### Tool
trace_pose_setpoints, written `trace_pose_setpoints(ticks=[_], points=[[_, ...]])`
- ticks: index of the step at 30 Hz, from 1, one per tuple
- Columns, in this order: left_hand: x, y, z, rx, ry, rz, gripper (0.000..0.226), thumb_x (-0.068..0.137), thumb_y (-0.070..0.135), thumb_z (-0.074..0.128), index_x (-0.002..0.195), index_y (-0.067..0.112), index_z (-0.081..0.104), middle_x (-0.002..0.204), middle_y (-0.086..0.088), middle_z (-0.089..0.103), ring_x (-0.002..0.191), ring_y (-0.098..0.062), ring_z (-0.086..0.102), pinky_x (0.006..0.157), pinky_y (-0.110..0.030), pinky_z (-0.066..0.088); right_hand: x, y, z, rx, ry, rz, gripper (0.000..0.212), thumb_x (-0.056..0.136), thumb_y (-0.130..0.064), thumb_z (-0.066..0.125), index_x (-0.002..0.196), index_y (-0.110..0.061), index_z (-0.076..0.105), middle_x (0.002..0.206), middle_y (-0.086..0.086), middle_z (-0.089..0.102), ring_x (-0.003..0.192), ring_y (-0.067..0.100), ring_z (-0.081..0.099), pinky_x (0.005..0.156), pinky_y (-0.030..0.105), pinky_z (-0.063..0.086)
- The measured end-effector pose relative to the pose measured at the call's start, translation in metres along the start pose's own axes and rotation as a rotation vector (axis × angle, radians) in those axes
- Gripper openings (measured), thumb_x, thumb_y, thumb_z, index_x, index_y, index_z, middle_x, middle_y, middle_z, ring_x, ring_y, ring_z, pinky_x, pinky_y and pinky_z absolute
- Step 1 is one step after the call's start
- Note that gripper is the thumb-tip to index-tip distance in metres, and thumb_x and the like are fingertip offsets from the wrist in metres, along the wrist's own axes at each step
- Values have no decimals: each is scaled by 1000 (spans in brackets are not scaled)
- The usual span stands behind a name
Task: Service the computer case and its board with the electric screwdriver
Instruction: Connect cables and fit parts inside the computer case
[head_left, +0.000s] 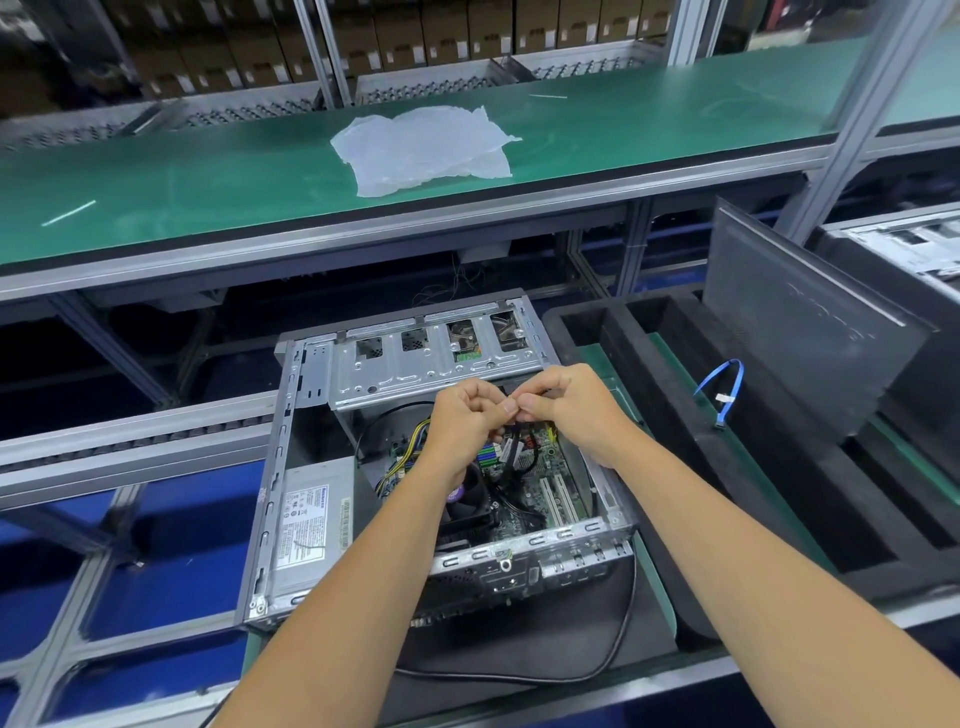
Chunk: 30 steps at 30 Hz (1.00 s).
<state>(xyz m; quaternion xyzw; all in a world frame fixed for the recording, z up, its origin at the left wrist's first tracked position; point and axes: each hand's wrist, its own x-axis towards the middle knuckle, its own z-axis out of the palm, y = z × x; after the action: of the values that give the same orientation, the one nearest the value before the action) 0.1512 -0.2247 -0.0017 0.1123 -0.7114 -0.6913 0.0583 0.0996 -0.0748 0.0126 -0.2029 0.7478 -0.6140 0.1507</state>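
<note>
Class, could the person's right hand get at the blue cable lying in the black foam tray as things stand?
Probably yes, once freed: the blue cable lies uncovered in the foam tray on that side, but the right hand is pinching a black cable together with the left hand.

A crumpled clear plastic bag (423, 148) lies at 12 o'clock on the green shelf (156, 176). Cardboard boxes (395, 41) line the racks behind it. At 3 o'clock a blue cable (724, 389) rests by a dark panel (800, 322) leaning in a black foam tray (670, 395).
</note>
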Motion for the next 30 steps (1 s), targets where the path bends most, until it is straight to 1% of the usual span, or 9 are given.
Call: trace_pose_setpoints(ticks=[4, 8, 11, 13, 16, 19, 22, 25, 30], points=[[0, 1, 0, -5, -9, 14, 14, 82, 3, 71, 74, 8, 60, 52, 3, 58, 48, -9, 53, 50, -22, 48, -2, -1, 0, 28, 1, 5, 28, 89, 10, 63, 79, -13, 76, 71, 0, 75, 69, 9, 71, 68, 18, 55], [1, 0, 1, 60, -34, 53, 12, 81, 0, 70, 76, 9, 62, 56, -1, 61, 55, -15, 56, 56, -26, 51, 1, 0, 1, 13, 61, 40, 17, 86, 10, 68, 84, -7, 70, 73, 13, 70, 69, 25, 71, 75, 39, 60], [1, -1, 0, 91, -40, 77, 13, 79, 0, 72, 77, 9, 62, 55, 1, 63, 54, -16, 58, 56, -25, 51, 2, -1, 2, -55, 47, 68, 13, 85, 8, 69, 82, -5, 68, 74, 16, 70, 70, 28, 71, 78, 45, 61], [1, -1, 0, 97, -36, 89, 14, 78, 0, 72, 78, 10, 63, 56, 2, 63, 54, -14, 58, 56, -24, 51, 2, -3, 2, -51, 47, 72, 12, 87, 7, 67, 83, -4, 68, 75, 15, 70, 70, 27, 71, 77, 42, 61], [1, -1, 2, 122, -25, 129, 14, 77, 3, 74, 80, 12, 65, 64, 3, 65, 62, -10, 62, 62, -23, 53, 1, -4, 3, -47, 71, 74, 16, 93, 7, 57, 89, -4, 68, 78, 13, 70, 68, 20, 69, 71, 31, 60], [0, -2, 5, 175, -23, 174, 10, 79, 8, 74, 84, 16, 71, 70, 7, 69, 66, -3, 62, 63, -15, 49, -2, -5, 6, -120, 110, 54, 21, 92, 5, 55, 91, -13, 65, 72, 7, 67, 58, 9, 65, 59, 22, 52], [0, -4, 6, 270, -2, 201, 11, 79, 10, 74, 76, 20, 71, 70, 8, 68, 65, -1, 59, 63, -15, 45, -5, -4, 6, -166, 196, 44, 22, 91, 1, 58, 86, -20, 59, 73, 7, 65, 56, 10, 62, 57, 22, 48], [1, -6, 8, 419, 11, 252, 11, 80, 11, 73, 74, 18, 68, 76, 4, 67, 71, -7, 59, 66, -17, 45, -6, -4, 6, -168, 265, 34, 23, 90, 2, 58, 85, -20, 54, 80, 13, 64, 63, 17, 61, 64, 31, 52], [1, -9, 8, 608, 42, 305, 16, 83, 10, 69, 74, 17, 57, 80, 5, 55, 76, -13, 52, 70, -25, 45, -7, -2, 2, -34, 403, 22, 21, 90, 2, 55, 89, -19, 51, 81, 5, 58, 62, 9, 58, 60, 20, 48]])
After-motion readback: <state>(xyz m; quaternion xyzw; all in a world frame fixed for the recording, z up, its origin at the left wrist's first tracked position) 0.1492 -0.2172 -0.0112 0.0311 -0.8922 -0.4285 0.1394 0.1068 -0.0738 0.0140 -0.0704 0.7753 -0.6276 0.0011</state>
